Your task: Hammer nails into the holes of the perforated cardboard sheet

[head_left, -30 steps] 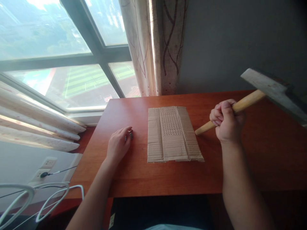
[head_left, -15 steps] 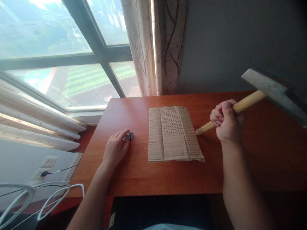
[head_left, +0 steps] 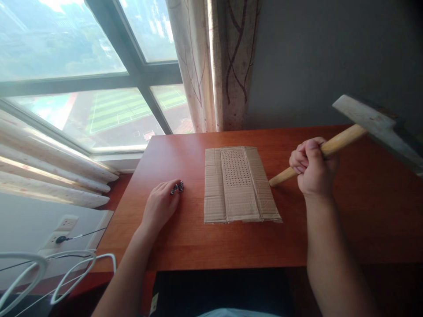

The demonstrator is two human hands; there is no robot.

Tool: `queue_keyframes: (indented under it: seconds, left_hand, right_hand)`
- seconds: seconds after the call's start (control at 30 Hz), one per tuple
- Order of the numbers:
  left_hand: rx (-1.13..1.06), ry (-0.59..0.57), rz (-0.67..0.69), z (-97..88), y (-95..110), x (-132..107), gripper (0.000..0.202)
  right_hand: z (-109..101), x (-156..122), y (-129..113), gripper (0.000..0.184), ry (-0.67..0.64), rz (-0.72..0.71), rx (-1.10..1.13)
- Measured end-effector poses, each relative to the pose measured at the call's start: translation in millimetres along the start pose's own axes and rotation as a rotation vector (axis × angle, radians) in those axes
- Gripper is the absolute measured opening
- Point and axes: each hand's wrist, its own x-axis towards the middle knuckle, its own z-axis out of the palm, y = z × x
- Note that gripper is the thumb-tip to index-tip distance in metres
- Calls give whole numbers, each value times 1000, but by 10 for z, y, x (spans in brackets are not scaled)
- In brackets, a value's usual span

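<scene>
I watch remotely: right hand (head_left: pixel 314 167) gripping a hammer (head_left: pixel 344 139) over the table (head_left: pixel 191 246) — handle (head_left: pixel 337 145) slanting up rightward to its head (head_left: pixel 373 118) — left hand (head_left: pixel 160 203) curled at small dark pieces (head_left: pixel 180 187), whether gripping I cannot tell.

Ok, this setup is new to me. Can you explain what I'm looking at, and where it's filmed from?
There is no machine here: these are a person's own bare hands, seen by a camera worn on the head, looking forward and down. On the reddish-brown table lies a flat piece of cardboard with rows of small dark dots, perhaps holes. The right hand grips a hammer by its wooden handle. The left hand is at a little cluster of dark and silvery pieces, too small to identify; whether it grips them is unclear.
</scene>
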Motion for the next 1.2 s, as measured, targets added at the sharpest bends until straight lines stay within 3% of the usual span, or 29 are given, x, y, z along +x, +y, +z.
queue_keyframes:
  seconds: [0.47,0.63,0.83,1.0,1.2]
  left_hand:
    - [3,8,-6,-30,-14,-24,29]
    - [100,39,-26,-93,-30,-39,29]
    - [259,-53,77,-170,-31,-51,22]
    - [210,20,-20,-157,-89,-8,30]
    - [127,-57,-47,-91,-177,77,32]
  right_hand:
    - [6,2,-7,32,4,0,-5]
    - [5,3,4,32,7,0,-13]
    - [0,12,23,33,7,-5,-14]
    - [-5,12,36,31,5,-8,-7]
    - [6,0,12,32,0,-4,7]
